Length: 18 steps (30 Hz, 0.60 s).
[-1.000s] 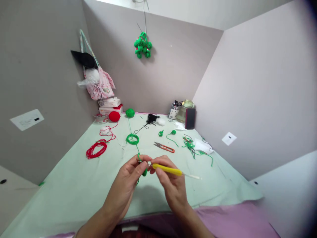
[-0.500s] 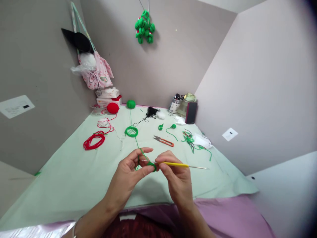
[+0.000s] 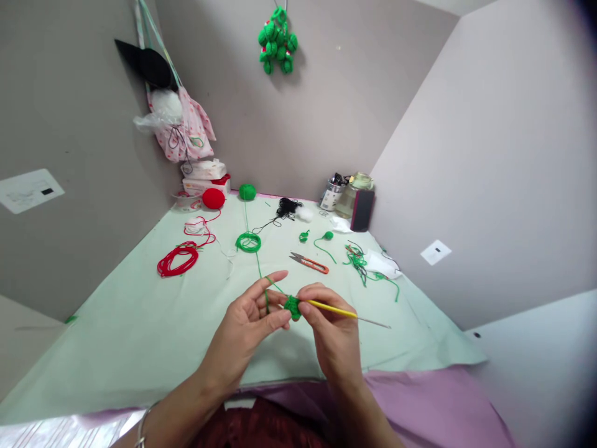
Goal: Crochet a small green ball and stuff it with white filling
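Observation:
My left hand pinches a small green crochet piece between thumb and middle finger, with the green yarn strand looped over the raised index finger. Closed around a yellow-handled crochet hook, my right hand keeps the hook's tip at the green piece. The strand runs back across the pale green table cover to a green yarn coil and a green yarn ball.
Orange thread snips lie just beyond my hands. Red cord coil, red ball, black thread, loose green scraps, jars and a phone sit farther back. Green crocheted balls hang on the wall.
The hook has swung from tilted to nearly level and its tip has gone into the green piece. My hands rose slightly and the head view tilted down.

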Each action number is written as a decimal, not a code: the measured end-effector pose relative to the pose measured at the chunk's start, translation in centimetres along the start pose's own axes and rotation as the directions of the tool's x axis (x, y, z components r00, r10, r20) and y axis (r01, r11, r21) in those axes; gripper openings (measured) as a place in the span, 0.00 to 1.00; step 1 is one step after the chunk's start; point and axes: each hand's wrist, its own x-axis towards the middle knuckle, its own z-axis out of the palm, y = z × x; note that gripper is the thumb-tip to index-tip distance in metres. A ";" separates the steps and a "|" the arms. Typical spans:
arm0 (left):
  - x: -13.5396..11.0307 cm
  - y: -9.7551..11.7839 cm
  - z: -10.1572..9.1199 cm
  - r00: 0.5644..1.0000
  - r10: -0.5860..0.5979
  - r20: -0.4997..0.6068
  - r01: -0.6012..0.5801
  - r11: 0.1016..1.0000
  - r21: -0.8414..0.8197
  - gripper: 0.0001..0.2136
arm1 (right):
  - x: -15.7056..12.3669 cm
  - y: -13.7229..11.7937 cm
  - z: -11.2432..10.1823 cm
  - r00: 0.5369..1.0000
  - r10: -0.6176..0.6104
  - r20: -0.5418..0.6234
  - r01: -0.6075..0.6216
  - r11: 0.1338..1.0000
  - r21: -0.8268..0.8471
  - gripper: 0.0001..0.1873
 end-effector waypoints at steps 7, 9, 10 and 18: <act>-0.3 -0.1 0.4 1.000 -0.027 -0.010 0.027 0.997 -0.066 0.17 | -0.2 0.6 0.3 0.998 0.016 -0.052 -0.015 1.000 0.027 0.02; -0.3 -0.2 0.5 1.000 -0.004 -0.019 0.002 0.998 -0.071 0.18 | -0.3 0.5 0.5 0.999 -0.017 -0.030 0.017 1.000 -0.012 0.01; -0.3 -0.2 0.5 1.000 0.002 -0.025 -0.004 0.998 -0.066 0.19 | -0.3 0.4 0.6 0.999 -0.029 -0.016 0.029 0.999 -0.028 0.01; 0.0 -0.1 0.1 0.995 0.044 -0.089 -0.044 0.999 0.000 0.22 | 0.0 0.2 0.0 0.996 -0.012 0.088 0.010 1.000 0.030 0.07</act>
